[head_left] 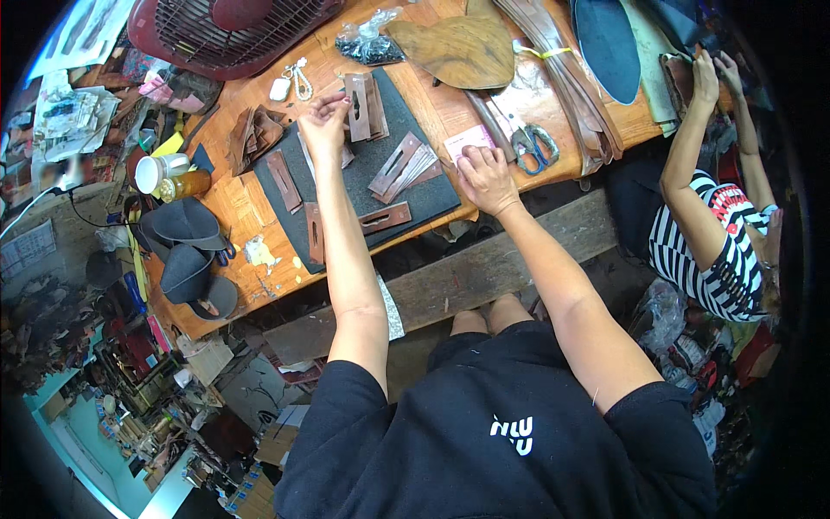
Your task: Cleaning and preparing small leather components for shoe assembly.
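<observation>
My left hand (323, 126) hovers above the dark mat (423, 204), its bent fingers apart, with nothing visible in them. Just beside its fingertips is a stack of brown leather strips (358, 107) with long slots cut in them. My right hand (487, 180) rests at the table's near edge, its fingers lying on a pink slip of paper (469, 141). Between the hands, a fanned pile of slotted leather strips (405, 169) lies on the mat. More single strips, such as a brown leather strip (284, 181), lie around my left forearm.
Blue-handled scissors (534, 149) lie right of my right hand, near long leather straps (562, 78). A white mug (162, 172), an amber jar (186, 185) and dark moulded cups (186, 246) stand at left. A fan (233, 35) lies behind. Another person (709, 233) works at right.
</observation>
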A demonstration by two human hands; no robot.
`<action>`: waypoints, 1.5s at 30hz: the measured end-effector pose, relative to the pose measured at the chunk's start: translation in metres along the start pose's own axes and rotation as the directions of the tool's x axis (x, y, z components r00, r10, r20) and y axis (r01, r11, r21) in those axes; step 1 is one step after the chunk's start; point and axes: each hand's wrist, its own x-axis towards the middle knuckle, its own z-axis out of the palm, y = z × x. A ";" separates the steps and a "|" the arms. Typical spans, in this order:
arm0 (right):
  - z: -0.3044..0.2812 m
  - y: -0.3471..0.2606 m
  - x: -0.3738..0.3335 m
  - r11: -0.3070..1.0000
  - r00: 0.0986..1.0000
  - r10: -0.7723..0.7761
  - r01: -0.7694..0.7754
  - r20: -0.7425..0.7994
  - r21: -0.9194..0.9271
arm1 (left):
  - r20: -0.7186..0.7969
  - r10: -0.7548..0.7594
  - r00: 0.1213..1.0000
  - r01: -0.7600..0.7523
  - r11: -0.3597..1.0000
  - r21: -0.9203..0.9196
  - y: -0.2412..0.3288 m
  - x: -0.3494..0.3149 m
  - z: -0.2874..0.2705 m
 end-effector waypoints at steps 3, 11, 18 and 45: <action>0.000 -0.002 0.001 1.000 1.000 -0.006 0.006 -0.015 -0.006 | -0.038 0.002 0.999 0.004 0.989 0.149 -0.008 0.006 0.008; 0.001 0.000 -0.001 1.000 1.000 0.007 -0.007 0.002 -0.007 | -0.099 0.272 0.957 -0.146 0.749 0.646 -0.004 -0.009 0.031; 0.000 0.000 0.000 1.000 1.000 0.001 -0.001 -0.005 0.006 | -0.074 0.148 0.986 -0.024 0.571 0.821 0.006 -0.020 0.047; -0.001 0.008 -0.015 0.987 0.984 -0.082 0.101 -0.157 0.121 | -0.107 0.258 0.960 -0.036 0.494 0.869 0.006 -0.025 0.062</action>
